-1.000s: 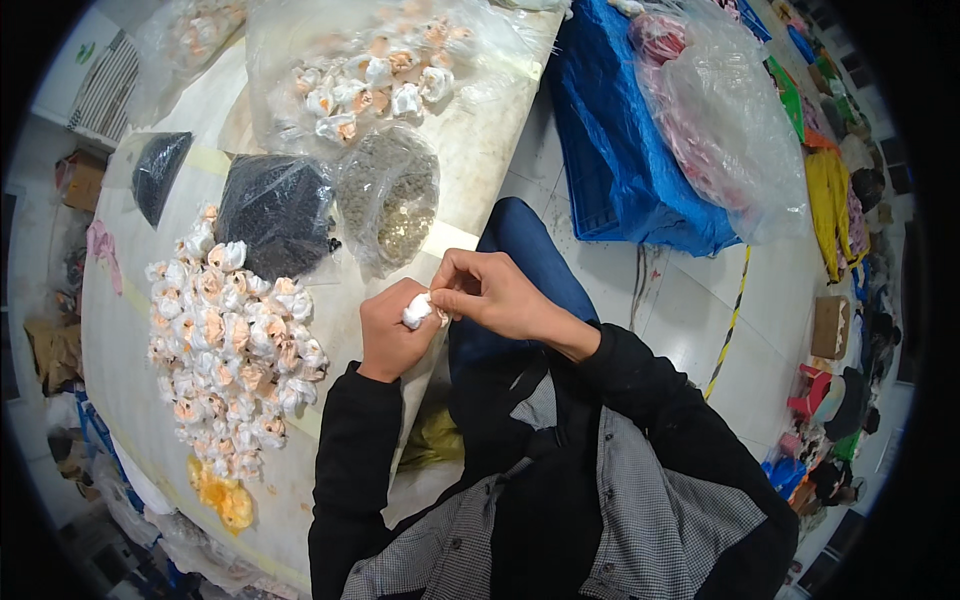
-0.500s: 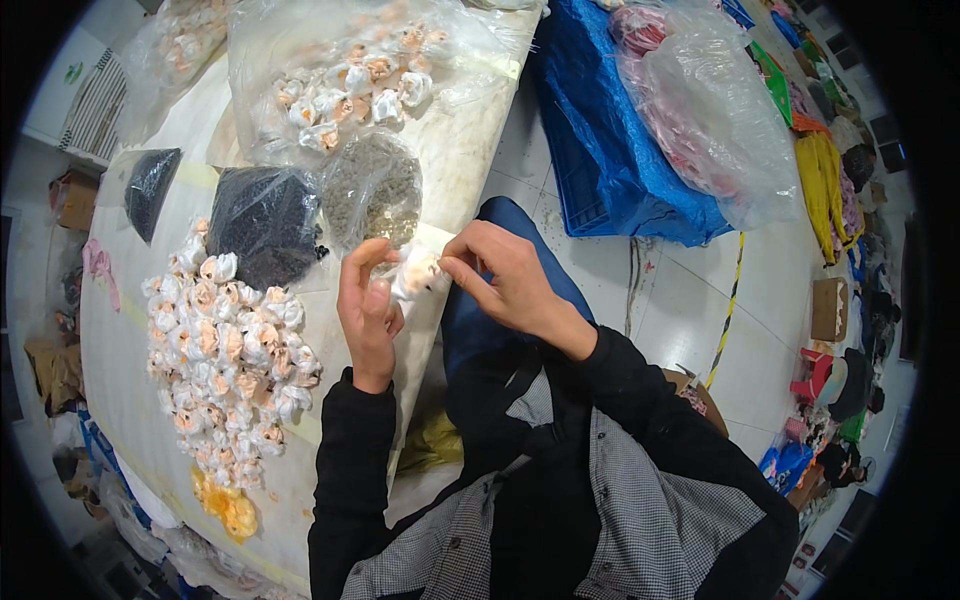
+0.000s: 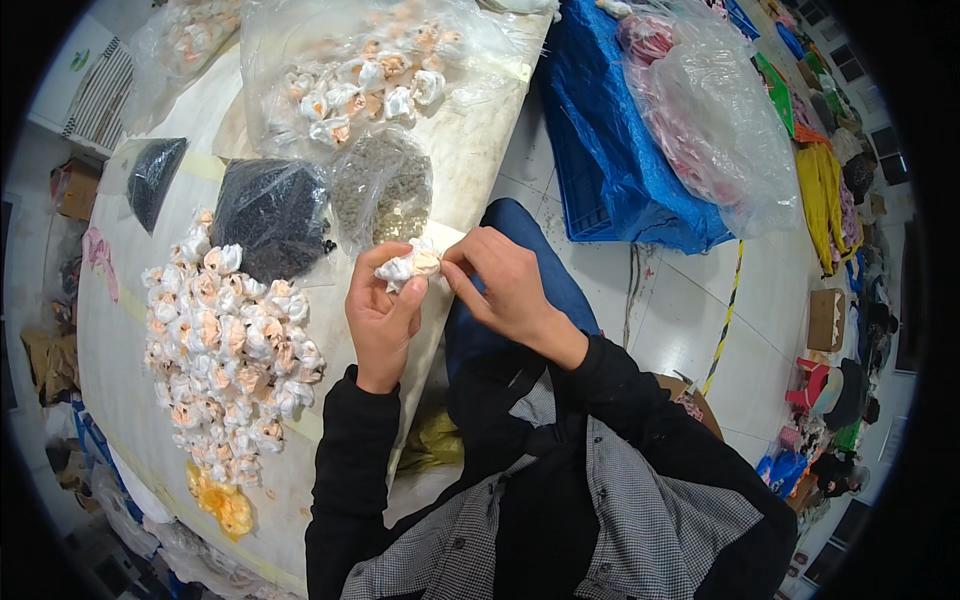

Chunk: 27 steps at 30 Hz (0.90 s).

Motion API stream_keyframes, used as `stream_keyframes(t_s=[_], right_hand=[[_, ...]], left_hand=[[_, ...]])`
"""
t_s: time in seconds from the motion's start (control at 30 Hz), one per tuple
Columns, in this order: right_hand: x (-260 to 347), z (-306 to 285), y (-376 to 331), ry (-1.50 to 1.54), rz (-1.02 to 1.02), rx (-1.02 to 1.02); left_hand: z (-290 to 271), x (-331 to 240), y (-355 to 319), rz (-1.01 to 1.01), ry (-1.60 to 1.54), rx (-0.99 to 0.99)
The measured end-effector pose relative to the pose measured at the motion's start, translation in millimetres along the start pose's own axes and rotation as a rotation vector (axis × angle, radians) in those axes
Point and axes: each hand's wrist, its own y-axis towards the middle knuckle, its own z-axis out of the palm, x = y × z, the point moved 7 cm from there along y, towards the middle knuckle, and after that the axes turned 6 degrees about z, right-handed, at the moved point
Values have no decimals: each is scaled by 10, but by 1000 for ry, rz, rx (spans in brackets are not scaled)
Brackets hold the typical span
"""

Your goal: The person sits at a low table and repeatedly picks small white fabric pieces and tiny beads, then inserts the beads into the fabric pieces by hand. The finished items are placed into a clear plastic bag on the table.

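Observation:
A small stuffed white-and-peach fabric piece [image 3: 410, 264] is pinched between the thumb and fingers of my left hand [image 3: 383, 325], above the table's right edge. My right hand [image 3: 508, 287] has its thumb and forefinger pressed together at the piece's right end; whatever sits between those fingertips is too small to make out. To the left lies a broad pile of similar white-and-peach pieces [image 3: 232, 345]. Just beyond my hands rest a clear bag of small greyish parts [image 3: 382, 188] and a bag of black beads or pellets [image 3: 266, 212].
A large clear bag of more pieces [image 3: 375, 85] lies at the table's far end. Yellow fabric [image 3: 222, 508] sits below the pile, and a pink strip [image 3: 98, 262] at the left. A blue tarp-lined crate [image 3: 600, 150] holding bagged pink material stands on the tiled floor to the right.
My left hand has turned and closed more around the fabric piece, which now lies sideways in its fingers. My right hand stays at the piece's right end, having shifted slightly.

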Motion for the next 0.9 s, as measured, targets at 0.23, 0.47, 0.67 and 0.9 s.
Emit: stream_keyframes(t_s=[0.23, 0.47, 0.67, 0.9], right_hand=[[-9, -31, -34, -12, 17, -88], [105, 117, -52, -51, -48, -57], [125, 102, -28, -82, 13, -30], [54, 124, -47, -134, -4, -47]], left_hand=[[-84, 60, -22, -25, 51, -128], [-111, 70, -49, -10, 117, -203], [-95, 24, -96, -4, 151, -218], [-117, 57, -76, 35, 223, -195]])
